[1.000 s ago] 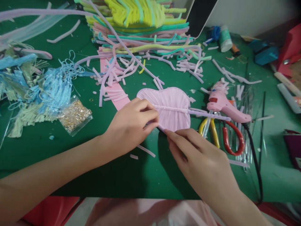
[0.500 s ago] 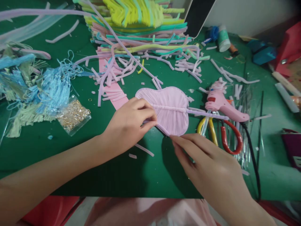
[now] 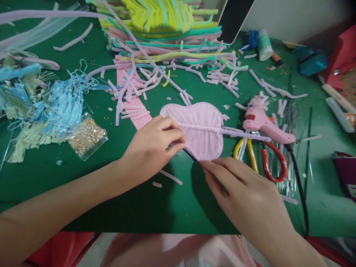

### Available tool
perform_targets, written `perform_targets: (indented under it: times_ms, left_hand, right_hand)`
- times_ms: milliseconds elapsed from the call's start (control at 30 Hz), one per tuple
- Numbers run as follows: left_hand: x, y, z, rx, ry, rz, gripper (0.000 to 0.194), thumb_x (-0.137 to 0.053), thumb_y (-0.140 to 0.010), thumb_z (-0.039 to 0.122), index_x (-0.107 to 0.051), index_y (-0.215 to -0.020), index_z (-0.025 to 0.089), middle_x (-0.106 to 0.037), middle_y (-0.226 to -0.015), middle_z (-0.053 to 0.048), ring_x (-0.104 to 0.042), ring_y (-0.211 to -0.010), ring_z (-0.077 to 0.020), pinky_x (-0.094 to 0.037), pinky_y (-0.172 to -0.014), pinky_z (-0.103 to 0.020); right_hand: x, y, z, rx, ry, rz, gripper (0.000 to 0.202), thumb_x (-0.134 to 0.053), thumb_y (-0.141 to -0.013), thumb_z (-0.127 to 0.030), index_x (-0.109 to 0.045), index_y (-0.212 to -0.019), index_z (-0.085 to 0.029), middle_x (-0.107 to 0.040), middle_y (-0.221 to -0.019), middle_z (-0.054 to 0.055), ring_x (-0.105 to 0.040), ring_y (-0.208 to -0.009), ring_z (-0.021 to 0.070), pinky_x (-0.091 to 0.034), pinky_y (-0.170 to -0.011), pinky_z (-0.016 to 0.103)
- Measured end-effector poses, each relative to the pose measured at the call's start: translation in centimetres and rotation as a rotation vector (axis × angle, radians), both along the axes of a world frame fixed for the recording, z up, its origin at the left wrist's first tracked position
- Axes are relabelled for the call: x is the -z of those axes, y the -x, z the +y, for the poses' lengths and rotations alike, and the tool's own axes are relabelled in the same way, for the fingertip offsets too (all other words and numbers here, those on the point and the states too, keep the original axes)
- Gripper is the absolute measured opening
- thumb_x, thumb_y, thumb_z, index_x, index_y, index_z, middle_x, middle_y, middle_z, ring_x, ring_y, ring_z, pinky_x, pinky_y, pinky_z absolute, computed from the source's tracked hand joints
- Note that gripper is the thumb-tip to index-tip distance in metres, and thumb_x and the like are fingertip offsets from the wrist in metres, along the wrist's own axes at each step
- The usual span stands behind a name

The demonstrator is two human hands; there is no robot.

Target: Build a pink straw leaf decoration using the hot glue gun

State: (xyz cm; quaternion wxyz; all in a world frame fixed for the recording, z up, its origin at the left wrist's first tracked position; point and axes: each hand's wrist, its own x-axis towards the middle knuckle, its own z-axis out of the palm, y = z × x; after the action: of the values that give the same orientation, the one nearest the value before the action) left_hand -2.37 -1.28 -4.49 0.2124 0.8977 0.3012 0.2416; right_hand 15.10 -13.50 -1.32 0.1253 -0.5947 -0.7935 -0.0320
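Observation:
A lilac fan-shaped piece made of pipe cleaners (image 3: 204,124) is held just above the green table, its fuzzy stem (image 3: 246,135) pointing right. My left hand (image 3: 160,142) pinches its lower left edge between thumb and fingers. At the bottom edge, the fingertips of my right hand (image 3: 236,185) close on the rim. Whatever strand lies under those fingertips is too small to make out. Beyond the stem lie a pink hot glue gun (image 3: 258,122) and pliers with one red handle (image 3: 278,163) and one yellow handle.
Blue tassels (image 3: 63,100) and a bag of gold rings (image 3: 87,136) lie at left. Behind are a pink strip (image 3: 143,120) with cut lilac pieces and a stack of coloured pipe cleaners (image 3: 164,33). The glue gun's black cord (image 3: 300,193) runs down the right.
My right fingertips have shifted very slightly left along the lower edge of the fan-shaped piece. The left hand and the piece look almost still.

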Motion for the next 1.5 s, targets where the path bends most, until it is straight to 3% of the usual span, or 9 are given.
perform_targets:
  times_ms: [233,333,467,633,1300,1500]
  left_hand:
    - [-0.2,0.6,-0.1,0.060,-0.108,0.000,0.016,-0.058,-0.091,0.024,-0.071,-0.086,0.017,-0.071,-0.095,-0.006,-0.064,-0.090,-0.0197,-0.052,-0.079,-0.033]
    - [-0.4,1.2,-0.5,0.095,-0.187,0.043,0.019,-0.055,-0.093,0.025,-0.070,-0.098,0.014,-0.071,-0.107,-0.010,-0.065,-0.102,-0.0238,-0.054,-0.089,-0.038]
    - [-0.5,1.4,-1.7,0.241,-0.296,0.098,0.025,-0.049,-0.095,0.020,-0.065,-0.112,0.009,-0.068,-0.121,-0.014,-0.060,-0.119,-0.0266,-0.047,-0.105,-0.041]
    - [0.0,1.0,-3.0,0.255,-0.284,0.194,0.043,-0.039,-0.100,0.032,-0.056,-0.126,0.002,-0.058,-0.135,-0.020,-0.053,-0.128,-0.0285,-0.045,-0.108,-0.041]
    - [-0.1,0.8,-2.8,0.265,-0.329,0.201,0.039,-0.041,-0.099,0.024,-0.061,-0.119,-0.002,-0.060,-0.129,-0.024,-0.056,-0.123,-0.0315,-0.047,-0.105,-0.043]
    - [-0.2,0.7,-2.8,0.257,-0.390,0.220,0.039,-0.039,-0.099,0.026,-0.062,-0.117,0.000,-0.062,-0.128,-0.022,-0.057,-0.122,-0.0294,-0.047,-0.105,-0.041]
  right_hand:
    - [0.0,-0.1,0.0,-0.003,0.002,-0.015,0.014,-0.057,-0.089,-0.010,-0.069,-0.096,-0.010,-0.070,-0.084,0.006,-0.066,-0.070,0.0177,-0.047,-0.053,0.030]
    - [-0.1,-0.1,0.0,0.004,0.006,-0.017,0.014,-0.057,-0.088,-0.010,-0.069,-0.096,-0.010,-0.069,-0.084,0.006,-0.066,-0.071,0.0183,-0.048,-0.053,0.030]
    - [-0.2,0.0,0.0,-0.001,0.026,-0.025,0.016,-0.057,-0.087,-0.006,-0.069,-0.097,-0.009,-0.070,-0.085,0.007,-0.066,-0.072,0.0186,-0.047,-0.053,0.030]
    - [-0.2,0.0,0.1,-0.009,0.024,-0.023,0.016,-0.059,-0.086,-0.006,-0.069,-0.097,-0.009,-0.069,-0.086,0.008,-0.065,-0.072,0.0193,-0.046,-0.053,0.030]
    - [-0.1,-0.2,-0.2,-0.025,0.044,-0.029,0.020,-0.056,-0.085,-0.003,-0.069,-0.100,-0.009,-0.068,-0.087,0.008,-0.063,-0.071,0.0194,-0.046,-0.052,0.030]
    - [0.0,-1.3,-1.0,-0.065,0.104,-0.037,0.029,-0.054,-0.087,-0.003,-0.066,-0.113,-0.009,-0.066,-0.095,0.010,-0.063,-0.082,0.0216,-0.052,-0.064,0.033]
